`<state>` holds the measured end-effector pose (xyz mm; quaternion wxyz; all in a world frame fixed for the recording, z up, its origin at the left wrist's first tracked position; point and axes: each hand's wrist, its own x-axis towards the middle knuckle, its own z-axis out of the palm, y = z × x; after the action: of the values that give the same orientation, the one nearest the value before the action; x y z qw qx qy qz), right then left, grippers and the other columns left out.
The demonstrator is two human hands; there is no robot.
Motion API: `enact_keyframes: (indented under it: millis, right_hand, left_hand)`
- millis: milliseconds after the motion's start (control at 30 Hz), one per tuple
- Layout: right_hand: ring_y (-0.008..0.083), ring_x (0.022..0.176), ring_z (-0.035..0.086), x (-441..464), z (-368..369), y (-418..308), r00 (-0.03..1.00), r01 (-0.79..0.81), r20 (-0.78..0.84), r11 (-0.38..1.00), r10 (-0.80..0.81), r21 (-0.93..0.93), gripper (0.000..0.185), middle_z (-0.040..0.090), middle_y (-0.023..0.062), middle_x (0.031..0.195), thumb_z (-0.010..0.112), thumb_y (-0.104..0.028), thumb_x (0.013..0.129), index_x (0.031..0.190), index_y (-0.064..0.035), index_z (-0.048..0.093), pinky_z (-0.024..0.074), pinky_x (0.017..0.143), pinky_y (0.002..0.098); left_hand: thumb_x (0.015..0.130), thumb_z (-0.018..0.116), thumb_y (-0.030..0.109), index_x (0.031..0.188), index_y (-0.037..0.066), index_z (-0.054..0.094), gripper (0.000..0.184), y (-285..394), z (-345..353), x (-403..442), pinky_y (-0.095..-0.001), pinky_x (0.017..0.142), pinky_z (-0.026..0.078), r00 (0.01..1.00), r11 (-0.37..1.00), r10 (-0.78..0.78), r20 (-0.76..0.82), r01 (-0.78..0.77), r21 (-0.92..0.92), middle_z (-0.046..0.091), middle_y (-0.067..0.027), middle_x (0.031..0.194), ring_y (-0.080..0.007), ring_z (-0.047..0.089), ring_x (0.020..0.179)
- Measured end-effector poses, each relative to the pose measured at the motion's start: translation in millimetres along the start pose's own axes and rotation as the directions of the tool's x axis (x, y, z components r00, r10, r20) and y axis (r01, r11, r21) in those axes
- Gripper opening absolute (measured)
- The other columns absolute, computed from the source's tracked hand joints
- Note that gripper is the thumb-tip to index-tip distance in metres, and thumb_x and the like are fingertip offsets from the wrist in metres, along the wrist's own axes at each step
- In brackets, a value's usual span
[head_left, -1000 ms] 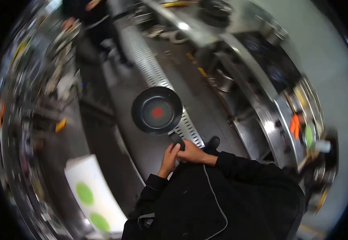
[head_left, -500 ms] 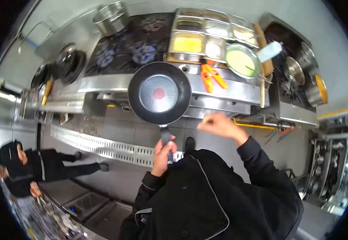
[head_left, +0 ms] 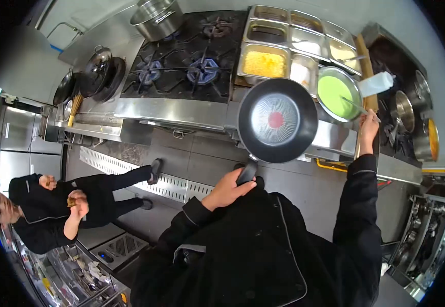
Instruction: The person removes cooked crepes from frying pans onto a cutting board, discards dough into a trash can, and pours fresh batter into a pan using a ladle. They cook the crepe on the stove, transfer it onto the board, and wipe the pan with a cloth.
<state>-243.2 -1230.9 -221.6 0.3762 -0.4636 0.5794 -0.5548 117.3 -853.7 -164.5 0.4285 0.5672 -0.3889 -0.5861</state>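
A cook in a black jacket is standing at a steel kitchen counter (head_left: 171, 110), working both hands at once. The left hand (head_left: 227, 190) is gripping a dark frying pan (head_left: 278, 120) by its black handle (head_left: 247, 172) — fingers wrapping around it, thumb lying along the side. The pan is hanging level or nearly so in front of the counter, its bowl overlapping the edge in this view; whether any part is resting there, the angle is not telling. The right hand (head_left: 370, 124) is reaching out and closing its fingers on the end of a metal utensil (head_left: 354, 104), whose far end is dipping into a green mixture (head_left: 332, 97) in a round steel bowl (head_left: 357, 91).

The pan is looking rigid and moderately heavy, its weight sitting well forward of the wrist; the coated inside is probably slick, so the handle — not the rim — is offering the safest hold. The thin utensil is likely light and stiff, best taken at its dry end. Yellow shreds (head_left: 265, 62) are filling a container behind the pan, a stove (head_left: 181, 64) is standing to the left, and a co-worker (head_left: 48, 215) is standing farther off.
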Motion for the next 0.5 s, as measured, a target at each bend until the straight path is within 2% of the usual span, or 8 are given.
enact_keyframes:
  millis: [33,100,200,233,300,333,400,500]
  right_hand:
    - [0.0060,0.050,0.045,-2.0,1.5,-9.0,1.000,0.000,0.007,1.000,0.000,0.004,0.025,0.054,-0.0015,0.064,0.052,-0.030,0.096,0.087,-0.0067,0.057,0.0329,0.046,0.0212]
    - [0.0073,0.054,0.051,-8.1,-2.8,-27.9,0.985,0.124,0.144,0.972,-0.096,-0.198,0.030,0.061,0.0039,0.067,0.047,-0.030,0.098,0.090,-0.0032,0.058,0.0384,0.047,0.0220]
    - [0.0142,0.061,0.062,9.6,-20.1,-37.4,0.975,0.210,0.148,0.897,-0.164,-0.389,0.036,0.065,0.0088,0.073,0.044,-0.031,0.100,0.101,0.0013,0.059,0.0488,0.054,0.0269]
    - [0.0156,0.064,0.063,6.6,-17.6,-45.0,0.960,0.276,0.172,0.850,-0.221,-0.450,0.036,0.066,0.0086,0.074,0.043,-0.031,0.100,0.104,0.0012,0.059,0.0503,0.057,0.0279]
    - [0.0159,0.080,0.063,0.9,-8.4,-46.1,0.923,0.315,0.350,0.835,-0.159,-0.452,0.035,0.066,0.0084,0.087,0.047,-0.029,0.099,0.111,0.0018,0.058,0.0513,0.070,0.0276]
    - [0.0161,0.090,0.061,-5.0,-3.2,-38.3,0.947,0.189,0.307,0.940,-0.098,-0.284,0.034,0.064,0.0114,0.096,0.047,-0.025,0.099,0.116,0.0028,0.057,0.0501,0.078,0.0280]
    - [0.0168,0.098,0.060,-26.5,-8.6,-70.7,0.808,0.434,0.574,0.794,-0.134,-0.426,0.034,0.063,0.0132,0.105,0.046,-0.021,0.100,0.122,0.0032,0.055,0.0484,0.085,0.0300]
    - [0.0173,0.097,0.060,-58.0,-6.5,-98.3,0.832,0.433,0.529,0.795,-0.171,-0.425,0.033,0.062,0.0132,0.106,0.044,-0.019,0.101,0.122,0.0043,0.055,0.0483,0.085,0.0304]
  left_hand:
    - [0.089,0.064,0.016,0.100,0.004,0.056,0.017,-1.3,-4.1,4.4,-0.0210,0.058,0.039,0.999,1.000,0.030,0.028,-0.031,0.005,0.051,0.0044,0.074,-0.0033,0.046,0.064]
    - [0.089,0.064,0.017,0.100,0.004,0.056,0.018,1.0,-9.5,16.6,-0.0211,0.058,0.039,0.997,0.998,0.070,0.045,-0.070,0.004,0.051,0.0047,0.074,-0.0029,0.046,0.064]
    - [0.089,0.064,0.018,0.100,0.004,0.056,0.019,2.9,-18.4,31.0,-0.0227,0.060,0.040,0.992,0.998,0.022,0.128,-0.014,-0.064,0.052,0.0046,0.077,-0.0042,0.047,0.066]
    - [0.089,0.064,0.018,0.099,0.005,0.056,0.018,-0.4,-18.7,36.2,-0.0238,0.061,0.041,0.989,0.997,0.075,0.128,-0.070,-0.041,0.052,0.0038,0.076,-0.0054,0.047,0.067]
    - [0.089,0.064,0.018,0.098,0.004,0.055,0.019,4.6,-25.0,47.6,-0.0257,0.063,0.042,0.982,0.986,0.158,0.105,-0.163,0.046,0.052,0.0018,0.076,-0.0076,0.049,0.069]
    - [0.088,0.065,0.018,0.097,0.004,0.055,0.019,14.6,-28.7,48.4,-0.0266,0.065,0.043,0.977,0.975,0.185,0.108,-0.196,0.106,0.053,0.0007,0.076,-0.0087,0.050,0.070]
    - [0.088,0.065,0.019,0.096,0.004,0.054,0.020,17.1,-32.0,47.4,-0.0268,0.065,0.043,0.982,0.983,0.170,0.086,-0.175,0.053,0.053,-0.0002,0.076,-0.0086,0.050,0.070]
    - [0.087,0.064,0.020,0.094,0.004,0.054,0.021,18.4,-32.9,49.5,-0.0278,0.063,0.043,0.979,0.984,0.180,0.092,-0.179,-0.021,0.054,-0.0015,0.075,-0.0092,0.051,0.068]
